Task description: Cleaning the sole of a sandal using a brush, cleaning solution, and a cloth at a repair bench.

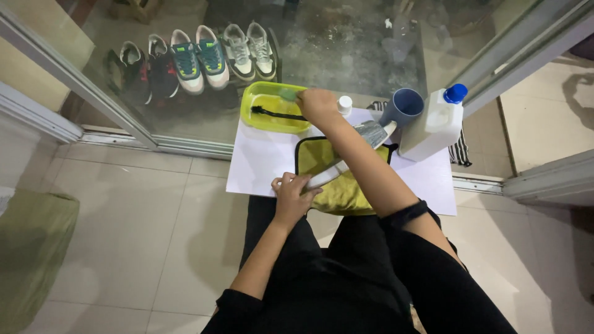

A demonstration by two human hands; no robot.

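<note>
Left hand, centre: gripping grey shoe on yellow cloth | Right hand, upper centre: closed on green brush over yellow basin

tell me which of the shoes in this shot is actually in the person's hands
The grey and white shoe lying on the yellow cloth on the white sheet. The left hand grips its near end; all the other shoes stand paired in a row behind the glass.
</note>
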